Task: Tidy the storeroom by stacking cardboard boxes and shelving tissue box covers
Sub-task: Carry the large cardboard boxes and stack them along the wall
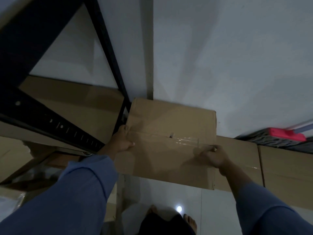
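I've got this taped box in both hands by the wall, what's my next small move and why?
Probably ease the cardboard box down square to the wall, beside the neighbouring boxes: left hand and right hand grip its ends, and what lies under it is hidden.

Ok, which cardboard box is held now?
The taped centre box: left hand and right hand grip its ends. The box right of it lies untouched.

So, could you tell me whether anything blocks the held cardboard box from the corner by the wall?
Nothing visible does. The left hand and right hand grip the cardboard box, whose far edge meets the wall, between the black rack and the neighbouring boxes. What lies beneath it is hidden.
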